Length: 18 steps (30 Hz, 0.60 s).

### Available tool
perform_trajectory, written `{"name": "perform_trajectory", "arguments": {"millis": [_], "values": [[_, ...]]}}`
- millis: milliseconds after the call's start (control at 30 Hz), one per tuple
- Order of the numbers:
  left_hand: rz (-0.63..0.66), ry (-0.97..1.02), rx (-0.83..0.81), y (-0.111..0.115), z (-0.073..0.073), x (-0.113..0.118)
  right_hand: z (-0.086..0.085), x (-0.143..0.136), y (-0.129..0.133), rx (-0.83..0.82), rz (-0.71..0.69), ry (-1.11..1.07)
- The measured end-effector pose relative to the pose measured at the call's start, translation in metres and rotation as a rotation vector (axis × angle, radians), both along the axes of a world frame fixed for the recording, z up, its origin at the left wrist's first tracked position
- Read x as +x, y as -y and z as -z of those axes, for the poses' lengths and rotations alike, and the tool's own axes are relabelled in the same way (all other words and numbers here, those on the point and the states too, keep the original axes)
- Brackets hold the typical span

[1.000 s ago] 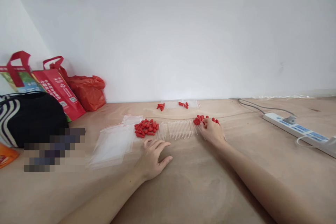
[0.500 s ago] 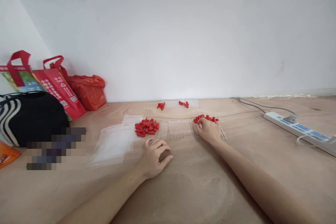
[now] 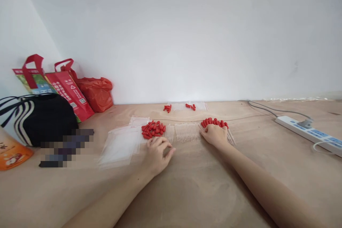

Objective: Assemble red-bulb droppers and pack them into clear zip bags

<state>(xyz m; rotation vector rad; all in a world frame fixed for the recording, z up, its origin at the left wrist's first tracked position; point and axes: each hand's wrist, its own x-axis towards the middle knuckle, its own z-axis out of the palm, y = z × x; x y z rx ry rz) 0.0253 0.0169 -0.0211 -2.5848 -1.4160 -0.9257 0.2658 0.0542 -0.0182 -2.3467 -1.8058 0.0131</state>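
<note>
My left hand rests on the wooden table, thumb apart from its curled fingers, nothing held. Its fingertips are just below a pile of small red pieces. A row of thin pale sticks lies in the middle, with a smaller group of sticks to its left. My right hand is lowered over sticks with red ends on the right. Its fingers are bent together; whatever lies under the fingertips is hidden. Clear plastic bags lie flat left of the red pile.
Farther back lie more red pieces and a clear bag. Shopping bags, a red plastic bag, a black drawstring bag and an orange package stand left. A power strip with cables lies right.
The view has shifted slightly, moving the scene rightward. My right hand sits a little lower relative to the red ends, showing more of them. My left hand is nearer the red pile.
</note>
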Motion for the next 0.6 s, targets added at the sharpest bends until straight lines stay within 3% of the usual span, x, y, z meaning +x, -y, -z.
{"name": "perform_trajectory", "arguments": {"millis": [133, 200, 367, 600], "values": [[-0.362, -0.034, 0.025, -0.037, -0.013, -0.003, -0.002, -0.006, -0.004, 0.000, -0.017, 0.060], [-0.461, -0.068, 0.009, -0.057, -0.017, -0.004, -0.002, -0.009, -0.006, 0.007, -0.029, 0.094], [-0.491, -0.094, -0.005, -0.083, -0.017, -0.003, -0.002, -0.014, -0.010, 0.036, -0.072, 0.101], [-0.473, -0.066, 0.025, -0.081, -0.023, -0.001, 0.003, -0.013, 0.002, 0.163, -0.050, 0.111]]}}
